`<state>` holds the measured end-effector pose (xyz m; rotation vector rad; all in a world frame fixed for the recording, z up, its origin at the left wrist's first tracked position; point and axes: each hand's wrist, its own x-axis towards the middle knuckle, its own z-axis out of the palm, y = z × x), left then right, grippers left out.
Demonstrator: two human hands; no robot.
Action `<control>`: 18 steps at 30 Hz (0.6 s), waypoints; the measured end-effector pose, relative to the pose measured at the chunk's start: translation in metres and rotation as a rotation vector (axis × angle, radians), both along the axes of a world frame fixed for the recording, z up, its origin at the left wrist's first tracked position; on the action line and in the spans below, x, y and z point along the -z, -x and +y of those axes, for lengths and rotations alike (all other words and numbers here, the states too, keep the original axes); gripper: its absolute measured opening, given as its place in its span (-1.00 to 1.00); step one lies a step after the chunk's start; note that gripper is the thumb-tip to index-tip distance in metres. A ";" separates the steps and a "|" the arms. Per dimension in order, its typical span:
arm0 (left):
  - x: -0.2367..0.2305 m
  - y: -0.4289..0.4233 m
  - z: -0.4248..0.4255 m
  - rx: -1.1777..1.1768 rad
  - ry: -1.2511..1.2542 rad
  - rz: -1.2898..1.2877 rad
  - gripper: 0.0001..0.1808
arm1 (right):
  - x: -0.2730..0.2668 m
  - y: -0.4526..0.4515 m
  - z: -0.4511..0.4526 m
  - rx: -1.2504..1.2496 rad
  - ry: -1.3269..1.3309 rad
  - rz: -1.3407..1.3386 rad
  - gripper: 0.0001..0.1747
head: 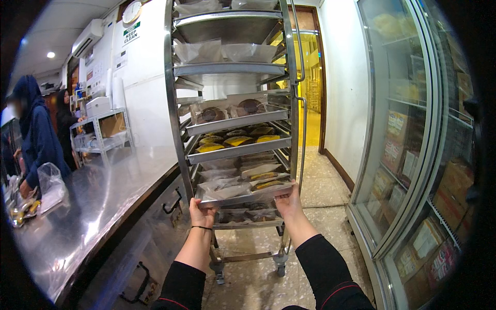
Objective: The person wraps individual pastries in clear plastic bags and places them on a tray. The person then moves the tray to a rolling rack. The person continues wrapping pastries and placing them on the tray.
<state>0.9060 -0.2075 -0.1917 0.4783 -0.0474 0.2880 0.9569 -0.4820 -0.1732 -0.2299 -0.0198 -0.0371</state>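
Note:
A metal sheet tray (228, 200) loaded with paper-wrapped baked pieces (267, 176) sits low in a tall steel rack trolley (179, 135). My left hand (202, 212) grips its front left corner from below, a dark band around the wrist. At the front right corner, my right hand (288, 199) holds the same tray. Just above is a tray (240, 151) of dark pieces with yellow faces. Higher still, another tray (238, 123) carries round brown cakes (248, 107) in wrapping. Beneath my hands, a lower tray (248, 224) bears more wrapped dark goods.
A steel worktop (116, 186) runs along the left, with handled plastic bins (143, 248) under it. One person in blue (42, 124) handles bags there; another in black (64, 120) stands behind. A glass-door refrigerator (399, 135) lines the right. The trolley has caster wheels (281, 265).

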 end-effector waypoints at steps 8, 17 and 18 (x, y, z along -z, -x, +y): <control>0.005 -0.024 -0.018 -0.184 0.194 0.040 -0.67 | -0.005 0.000 0.008 -0.006 -0.027 0.151 -0.54; -0.013 -0.030 -0.028 -0.275 0.148 0.163 -0.53 | 0.003 -0.022 0.018 0.045 -0.047 0.135 -0.49; -0.015 -0.031 -0.026 -0.266 0.132 0.199 -0.47 | 0.003 -0.024 0.019 0.034 -0.047 0.119 -0.47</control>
